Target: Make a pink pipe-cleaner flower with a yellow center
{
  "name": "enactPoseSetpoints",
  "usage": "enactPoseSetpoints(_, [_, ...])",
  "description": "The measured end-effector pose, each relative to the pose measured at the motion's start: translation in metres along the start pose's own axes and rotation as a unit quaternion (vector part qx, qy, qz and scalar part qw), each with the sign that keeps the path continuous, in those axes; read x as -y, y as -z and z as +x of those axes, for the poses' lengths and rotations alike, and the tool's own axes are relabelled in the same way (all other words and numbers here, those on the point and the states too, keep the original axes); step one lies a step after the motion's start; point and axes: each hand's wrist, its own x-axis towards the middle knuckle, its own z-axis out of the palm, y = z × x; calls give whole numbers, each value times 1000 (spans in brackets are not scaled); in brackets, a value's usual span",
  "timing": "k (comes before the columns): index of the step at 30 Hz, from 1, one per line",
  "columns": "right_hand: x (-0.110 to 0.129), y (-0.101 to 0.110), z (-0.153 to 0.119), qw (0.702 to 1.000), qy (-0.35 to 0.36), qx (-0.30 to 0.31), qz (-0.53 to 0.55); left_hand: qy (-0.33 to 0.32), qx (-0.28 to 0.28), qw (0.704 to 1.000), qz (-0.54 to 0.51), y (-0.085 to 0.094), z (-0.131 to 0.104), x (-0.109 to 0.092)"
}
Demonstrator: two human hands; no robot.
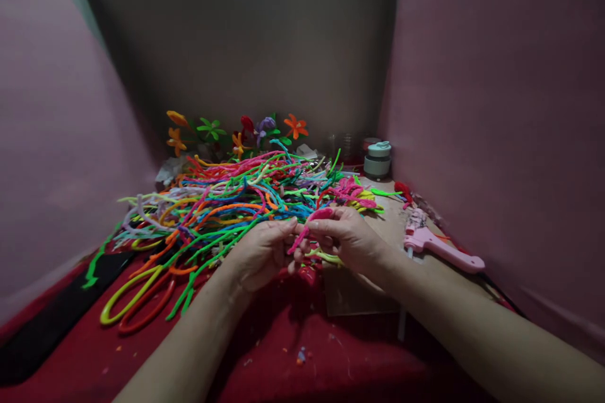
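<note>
Both hands meet at the middle, just in front of a large heap of colourful pipe cleaners (236, 195). My right hand (347, 236) pinches the upper part of a pink fuzzy piece (309, 227), which slants down to the left. At its lower end is my left hand (267, 252), fingers curled and closed around that end. The piece looks narrow and slightly curved. Some fingertips of both hands overlap, so the exact contact is partly hidden. A bundle of pink loops (352, 192) lies behind my right hand.
Fuzzy flowers (295, 126) stand behind the heap. A lidded cup (377, 160) is at the back right. A pink glue gun (444, 249) lies right of my right forearm. Black cloth (61, 315) covers the left of the red tabletop (283, 371). Pink walls flank both sides.
</note>
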Motion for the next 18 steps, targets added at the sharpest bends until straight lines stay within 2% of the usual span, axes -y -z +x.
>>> enactPoseSetpoints(2, [1,1,-1,1000,9,4,-4,30,43,999,-4,1,-1,2])
enactPoseSetpoints(8, [2,1,-4,1000,-11,11,-17,59,108,992,11,-1,-7,-2])
enactPoseSetpoints(10, [2,-1,-3,998,5,-24,-53,49,88,991,86,-3,-9,-4])
enactPoseSetpoints(11, [1,-2,-2,996,20,-48,-76,27,59,985,158,-5,-9,-4])
enactPoseSetpoints(12, [0,-3,-1,992,35,-75,-100,-10,16,967,256,-7,-9,-2])
enactPoseSetpoints(13, [-2,-4,0,986,46,-101,-123,-56,-36,926,370,-10,-8,0])
enactPoseSetpoints(14, [-4,-4,1,981,51,-125,-140,-120,-100,856,494,-13,-8,4])
enactPoseSetpoints(15, [-5,-5,2,977,50,-145,-149,-179,-162,760,604,-16,-7,9])
enactPoseSetpoints(16, [-7,-5,3,975,45,-160,-147,-218,-201,664,686,-18,-7,13])
enactPoseSetpoints(17, [-7,-5,3,975,39,-168,-138,-245,-215,589,739,-20,-7,17])
enactPoseSetpoints(18, [-8,-4,3,977,33,-170,-125,-261,-222,539,769,-21,-7,21])
